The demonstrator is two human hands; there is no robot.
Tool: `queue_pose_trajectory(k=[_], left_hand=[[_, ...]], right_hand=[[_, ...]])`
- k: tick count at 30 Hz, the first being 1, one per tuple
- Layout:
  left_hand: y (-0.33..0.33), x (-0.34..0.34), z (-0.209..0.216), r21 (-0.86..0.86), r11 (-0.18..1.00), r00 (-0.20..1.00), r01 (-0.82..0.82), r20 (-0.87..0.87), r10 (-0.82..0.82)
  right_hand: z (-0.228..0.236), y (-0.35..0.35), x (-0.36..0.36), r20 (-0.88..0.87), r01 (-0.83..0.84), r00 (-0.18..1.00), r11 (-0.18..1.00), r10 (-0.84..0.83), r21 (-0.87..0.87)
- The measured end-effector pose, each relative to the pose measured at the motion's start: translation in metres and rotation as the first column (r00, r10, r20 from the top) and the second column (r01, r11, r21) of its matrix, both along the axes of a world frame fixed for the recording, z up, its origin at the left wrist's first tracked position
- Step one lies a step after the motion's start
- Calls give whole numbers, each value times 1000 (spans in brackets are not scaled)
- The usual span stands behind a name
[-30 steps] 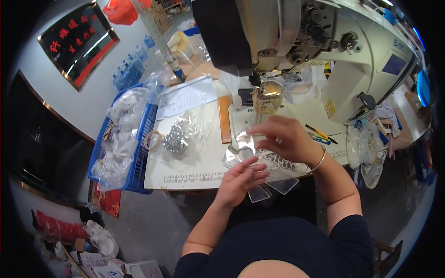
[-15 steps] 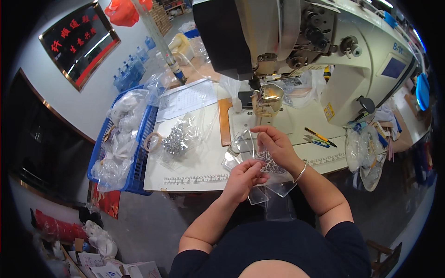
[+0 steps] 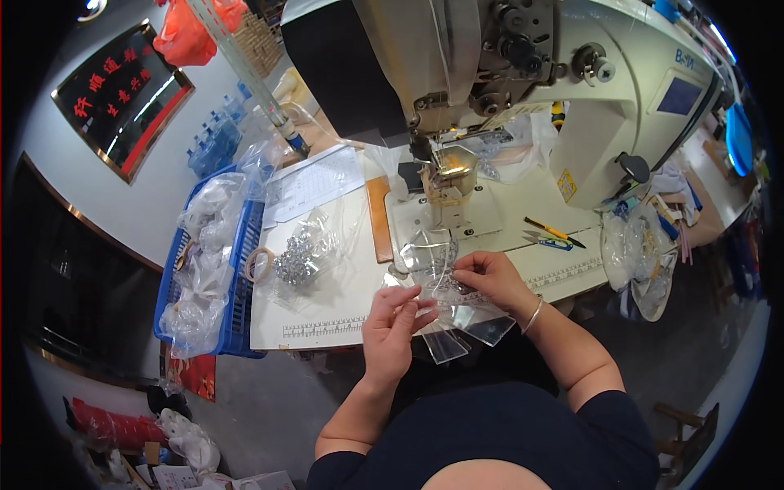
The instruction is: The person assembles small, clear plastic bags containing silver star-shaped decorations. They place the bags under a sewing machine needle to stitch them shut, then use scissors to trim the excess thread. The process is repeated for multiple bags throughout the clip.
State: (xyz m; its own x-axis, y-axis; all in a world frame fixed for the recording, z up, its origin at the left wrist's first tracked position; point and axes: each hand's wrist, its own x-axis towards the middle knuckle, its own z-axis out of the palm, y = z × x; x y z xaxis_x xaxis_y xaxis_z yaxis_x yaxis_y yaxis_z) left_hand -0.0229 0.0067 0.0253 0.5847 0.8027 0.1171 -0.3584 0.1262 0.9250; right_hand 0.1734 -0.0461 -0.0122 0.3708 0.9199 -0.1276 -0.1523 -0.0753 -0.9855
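Note:
Clear plastic pieces with silvery decoration (image 3: 433, 255) lie at the sewing table's front, below the machine's needle area. My right hand (image 3: 495, 282) pinches the edge of one with thumb and fingertips. At their left side, my left hand (image 3: 392, 322) has its fingers apart; it looks free of the plastic, though its fingertips come close. More clear strips (image 3: 447, 346) hang over the table's front edge between my forearms. The sewing machine's post and presser foot (image 3: 449, 175) stand just beyond my hands.
A blue basket (image 3: 249, 286) of plastic bags stands left. Near it are a tape roll (image 3: 259, 265), silver pieces (image 3: 296, 260) and paper sheets (image 3: 314, 184). A yellow pen-shaped tool (image 3: 554, 232) and blue thread snips (image 3: 555, 244) lie right, beside a plastic bag (image 3: 633, 253).
My left hand has come away from the plastic pieces toward me, its fingers spreading. The right hand still pinches the plastic, slightly lower. The whole view has shifted a little.

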Motion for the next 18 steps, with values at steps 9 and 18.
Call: queue_pose_trajectory(k=[9,18], left_hand=[[9,18,-23,-173,978,989,-114,-117,95],[2,14,-25,-54,965,952,-258,-186,244]], right_hand=[[9,-5,-21,-193,-128,972,991,134,42],[7,-6,-30,-338,-93,934,992,117,84]])
